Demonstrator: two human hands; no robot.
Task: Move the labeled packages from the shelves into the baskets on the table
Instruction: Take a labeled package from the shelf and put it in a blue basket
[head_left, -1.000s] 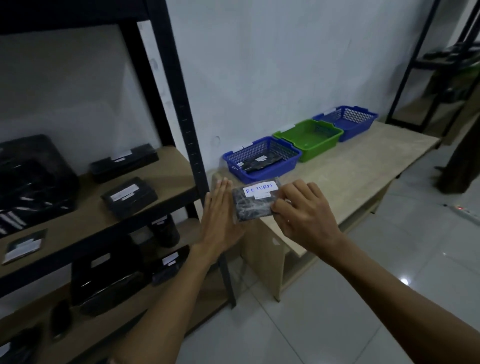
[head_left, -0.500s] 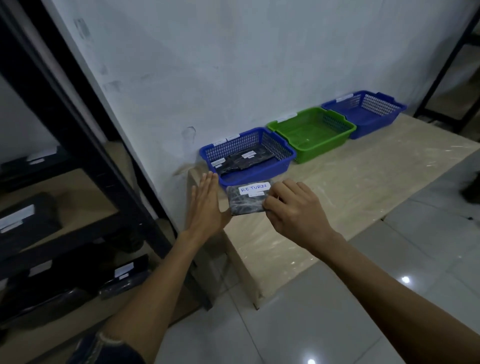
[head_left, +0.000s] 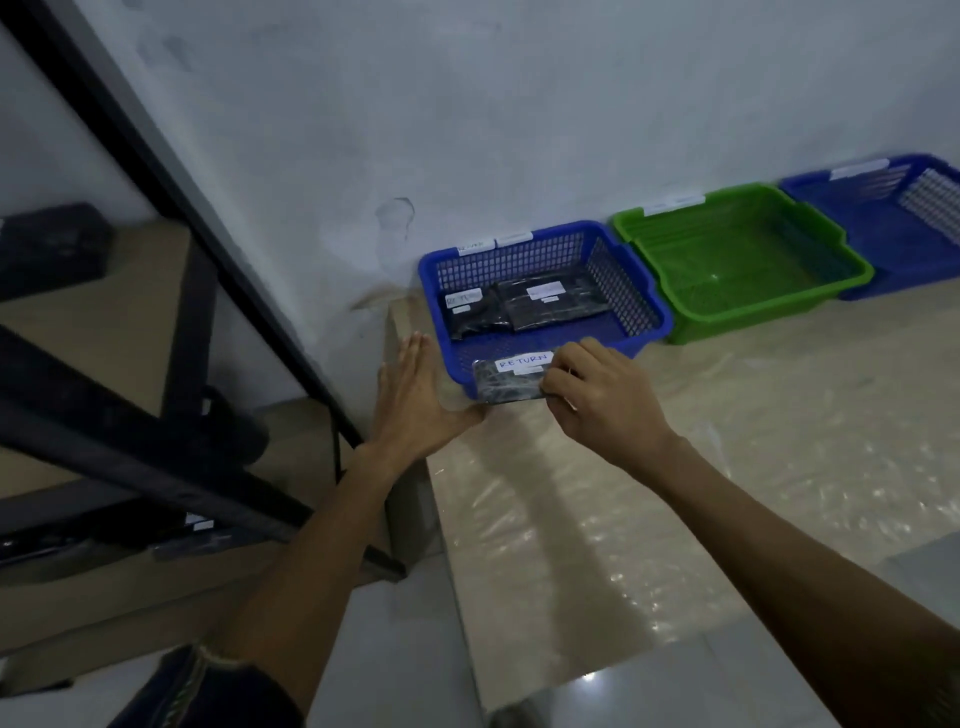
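Brought from the shelving (head_left: 156, 452) up to the front rim of the left blue basket (head_left: 631, 304).
Pinches RETURN package (head_left: 511, 382) at right end with right hand (head_left: 597, 402); holds left hand (head_left: 415, 397) flat, fingers straight, at left end. Needs lift over rim; open floor in front of two packages (head_left: 550, 304) already inside.

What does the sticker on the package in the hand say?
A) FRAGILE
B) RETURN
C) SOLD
B: the white label on the package pinched by the right hand reads RETURN in blue letters.
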